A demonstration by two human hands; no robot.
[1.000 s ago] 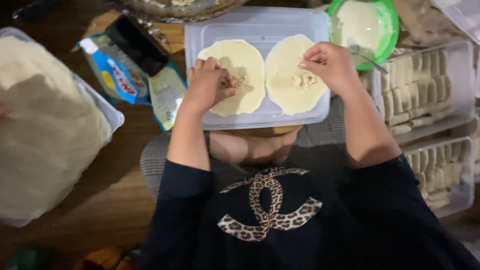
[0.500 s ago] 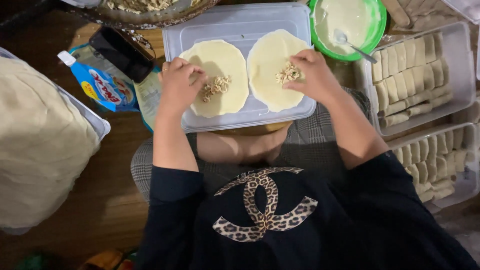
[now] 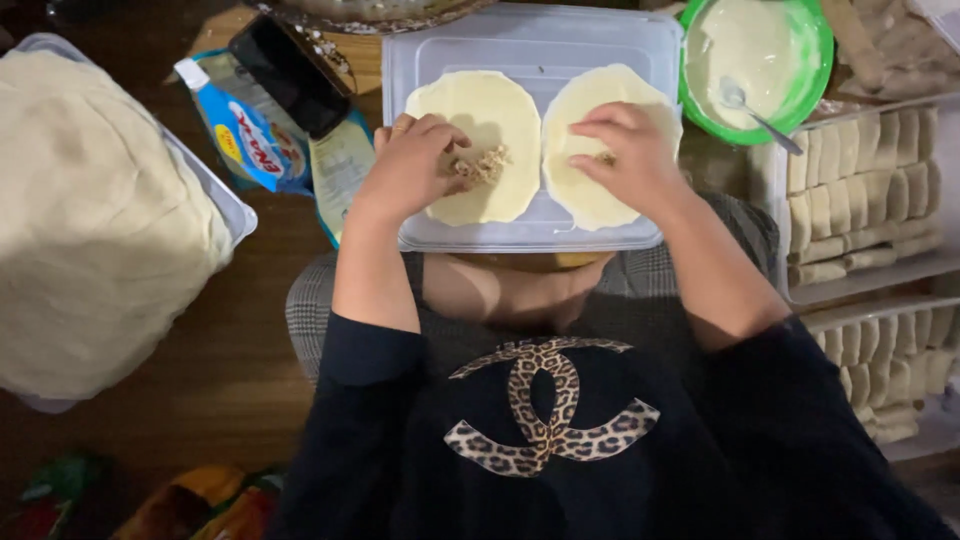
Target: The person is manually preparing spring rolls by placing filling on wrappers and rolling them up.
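Note:
Two pale round dough sheets lie side by side on an upturned clear plastic lid [image 3: 530, 235] on my lap. My left hand [image 3: 410, 165] rests on the left sheet [image 3: 495, 125], its fingertips touching a small heap of brown crumbly filling [image 3: 483, 165]. My right hand [image 3: 625, 150] lies on the right sheet [image 3: 580, 195], fingers curled over the filling there, which is mostly hidden beneath them.
A green bowl [image 3: 815, 75] of white paste with a spoon [image 3: 755, 110] stands at the top right. Clear trays of rolled pastries [image 3: 860, 190] line the right side. A large cloth-covered tub [image 3: 90, 220] sits left, with a blue packet [image 3: 240, 135] and a phone [image 3: 290, 75] beside it.
The view has shifted, so the lid sits further right in it. Both hands have stayed on the sheets; the right hand's fingers have curled over its filling, hiding most of it.

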